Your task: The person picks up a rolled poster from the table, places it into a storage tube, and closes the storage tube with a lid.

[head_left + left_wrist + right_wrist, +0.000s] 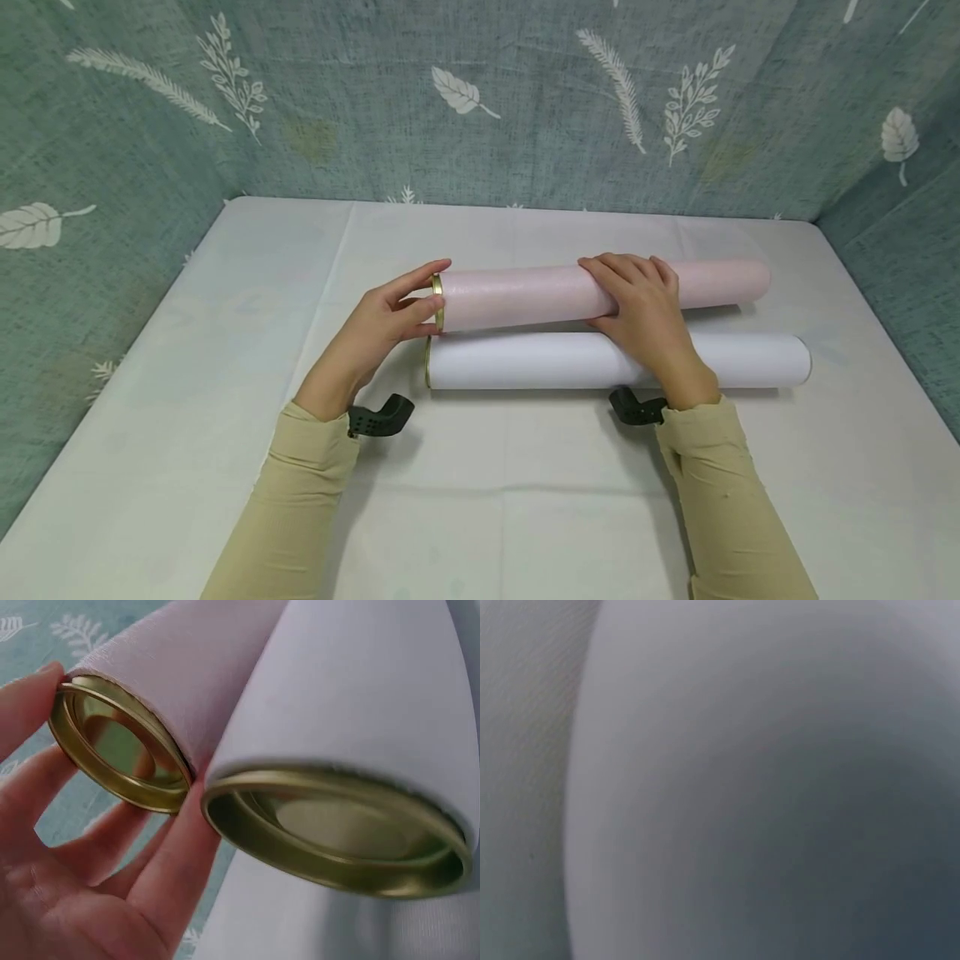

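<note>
A long pink cardboard tube (517, 298) lies at a slight slant, its gold metal end cap (120, 746) facing left. Around that cap the fingers and thumb of my left hand (371, 325) are spread and curled, gripping its rim. In the left wrist view, a narrow gold band shows between the cap's rim and the tube's edge. My right hand (645, 312) grips the pink tube right of its middle, thumb on the near side. Just in front lies a white tube (517, 362), passing under the right wrist. A blurred pale surface fills most of the right wrist view.
The white tube has a gold cap (337, 825) at its left end. Both tubes are on a table with a white cloth (450, 517). Green leaf-patterned fabric (360, 100) stands behind and at the sides.
</note>
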A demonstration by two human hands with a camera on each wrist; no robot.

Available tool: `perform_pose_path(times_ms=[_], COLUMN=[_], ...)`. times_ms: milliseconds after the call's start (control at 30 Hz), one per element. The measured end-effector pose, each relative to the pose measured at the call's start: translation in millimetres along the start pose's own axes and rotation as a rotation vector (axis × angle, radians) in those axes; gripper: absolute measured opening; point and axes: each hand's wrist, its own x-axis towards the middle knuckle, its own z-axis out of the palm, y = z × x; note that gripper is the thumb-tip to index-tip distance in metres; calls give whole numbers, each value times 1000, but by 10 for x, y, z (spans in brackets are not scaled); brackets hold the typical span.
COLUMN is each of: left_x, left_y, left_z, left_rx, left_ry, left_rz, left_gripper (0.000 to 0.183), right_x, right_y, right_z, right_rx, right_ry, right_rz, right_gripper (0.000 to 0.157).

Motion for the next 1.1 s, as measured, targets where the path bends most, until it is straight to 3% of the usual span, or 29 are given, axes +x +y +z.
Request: perform_pose_path(times_ms=[333,567,900,1100], left_x=[52,89,29,11], left_y=[-78,-165,-69,-24], left_z=[-20,-33,-53,-15], left_rx=[-100,-30,-59,-1], left_ry=[72,141,97,116], left_rz=[-20,-3,48,48], left_gripper=[54,54,54,52], right_x=[0,-1,4,2], right_y=[1,0,-2,-5], right_z=[5,11,8,0], right_rx=[-16,-34,-17,-18], right_ry=[2,19,4,3], right_rz=[5,4,21,22], right_gripper=[72,71,72,72])
